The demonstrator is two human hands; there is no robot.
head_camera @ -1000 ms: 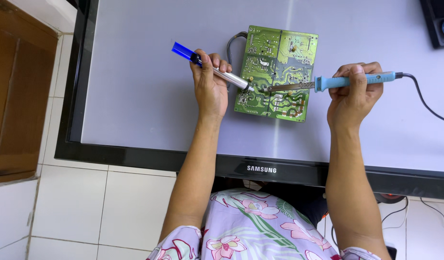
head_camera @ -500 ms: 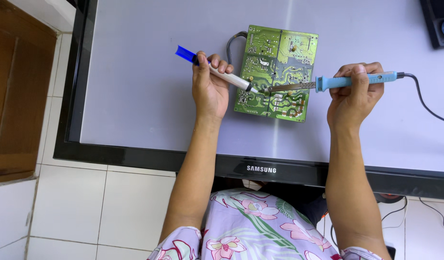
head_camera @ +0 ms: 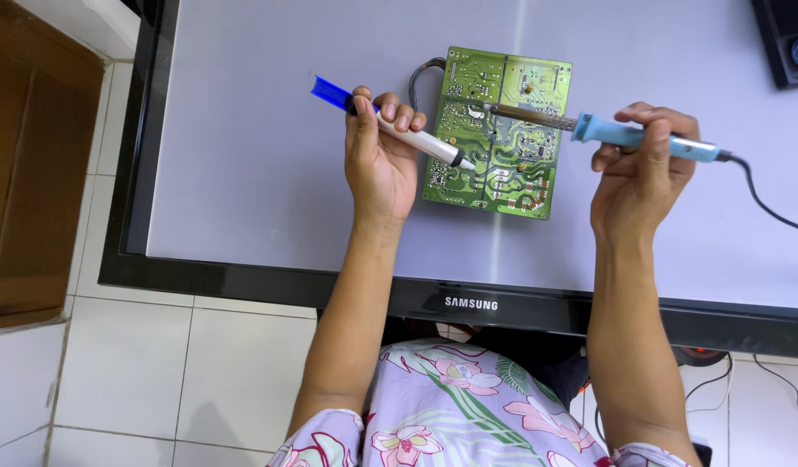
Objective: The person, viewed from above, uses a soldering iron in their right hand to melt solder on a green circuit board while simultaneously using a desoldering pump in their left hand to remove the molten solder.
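The left hand [head_camera: 380,164] grips a white pump tool with a blue end [head_camera: 390,128] — its tip rests on the green circuit board [head_camera: 496,131]. The right hand [head_camera: 643,177] pinches a blue soldering iron [head_camera: 624,136], tip touching the board's middle. The board lies flat on a grey screen panel [head_camera: 243,130].

My arms are bare from the short sleeves down to the wrists. My left hand [head_camera: 380,169] and right hand [head_camera: 638,186] carry no gloves, rings, watch or bracelets. My garment [head_camera: 455,406] is a short-sleeved top in pale lilac fabric. It is printed with large pink and white flowers and green leaves. The same floral print covers both sleeve hems at the lower edge of view.
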